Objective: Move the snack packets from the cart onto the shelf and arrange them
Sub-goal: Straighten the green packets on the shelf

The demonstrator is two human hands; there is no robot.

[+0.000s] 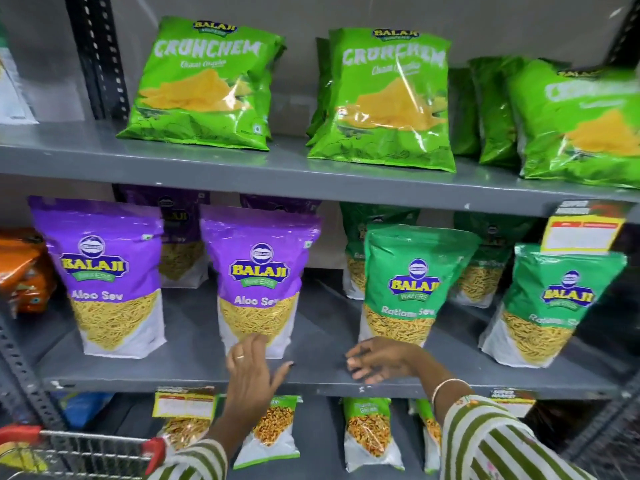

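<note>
Both hands are spread wide and hold nothing, low in the frame's centre over the middle shelf (194, 362). The left hand (251, 372) touches a purple Aloo Sev packet (258, 282); the right hand (377, 360) is just below a green Ratlami Sev packet (408, 289).

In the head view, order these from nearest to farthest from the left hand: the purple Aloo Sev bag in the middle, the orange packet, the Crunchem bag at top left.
From the left hand:
1. Middle purple Aloo Sev bag, just above the fingertips.
2. Orange packet, far left on the same shelf.
3. Top-left Crunchem bag, one shelf up.
</note>
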